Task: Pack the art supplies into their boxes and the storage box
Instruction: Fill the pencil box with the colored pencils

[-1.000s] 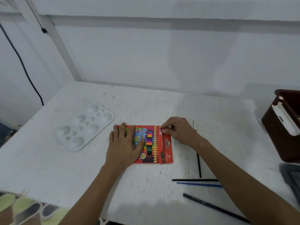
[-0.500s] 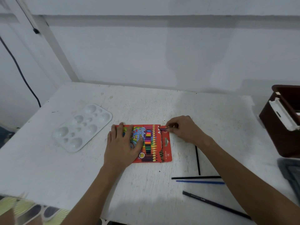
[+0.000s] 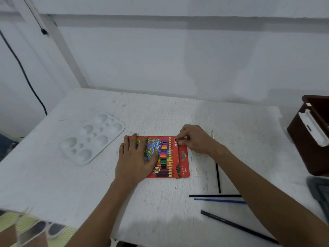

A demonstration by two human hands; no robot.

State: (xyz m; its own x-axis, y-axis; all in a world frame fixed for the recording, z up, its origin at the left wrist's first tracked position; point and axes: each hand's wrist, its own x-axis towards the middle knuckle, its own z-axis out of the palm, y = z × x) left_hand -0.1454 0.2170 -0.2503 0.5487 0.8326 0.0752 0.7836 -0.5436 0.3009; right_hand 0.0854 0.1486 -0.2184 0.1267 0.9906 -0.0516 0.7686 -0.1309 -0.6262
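The left hand [image 3: 137,157] lies flat and open on the red pencil box [image 3: 173,157] while the right hand [image 3: 194,139] pinches its top-right flap on the desk [image 3: 160,113].

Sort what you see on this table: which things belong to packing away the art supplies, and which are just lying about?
Part of the job: pencil box, left hand flat on it, right hand at its flap, loose pencils, paint palette, brown storage box.

Just lying about: black cable, grey object at the right edge.
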